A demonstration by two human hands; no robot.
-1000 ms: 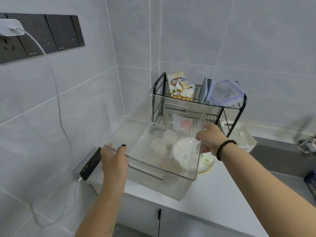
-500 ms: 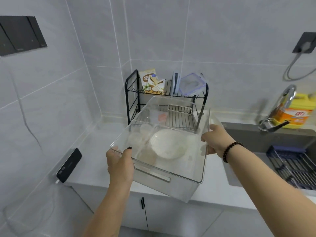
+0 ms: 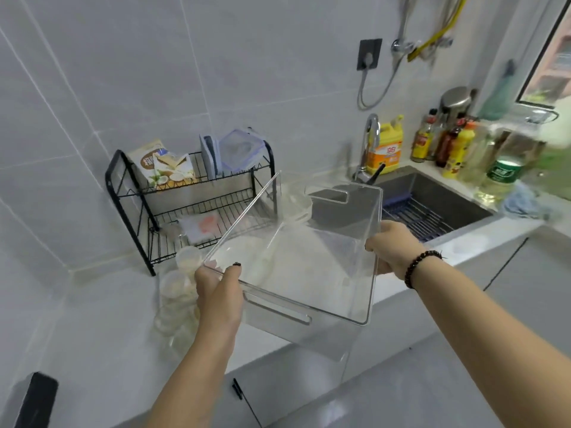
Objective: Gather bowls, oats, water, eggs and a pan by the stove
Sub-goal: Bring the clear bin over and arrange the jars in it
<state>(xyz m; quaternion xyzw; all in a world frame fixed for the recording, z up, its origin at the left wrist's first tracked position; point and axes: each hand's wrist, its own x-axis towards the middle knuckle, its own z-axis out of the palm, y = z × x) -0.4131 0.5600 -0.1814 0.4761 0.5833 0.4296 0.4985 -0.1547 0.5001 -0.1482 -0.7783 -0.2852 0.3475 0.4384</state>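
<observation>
I hold a clear plastic bin in the air over the counter's front edge, tilted. My left hand grips its near left corner and my right hand grips its right wall. Nothing shows inside the bin. A stack of small translucent bowls stands on the counter just left of my left hand. A white bowl shows through the bin's bottom. No oats, eggs, pan or stove can be made out.
A black wire dish rack stands at the back with a carton and plastic lids. To the right are the sink, the faucet, a yellow detergent bottle and sauce bottles. A black phone lies at the lower left.
Both hands have lifted the bin and carried it right, away from the wall corner. The bowls now stand left of it on the counter. The view has swung toward the sink.
</observation>
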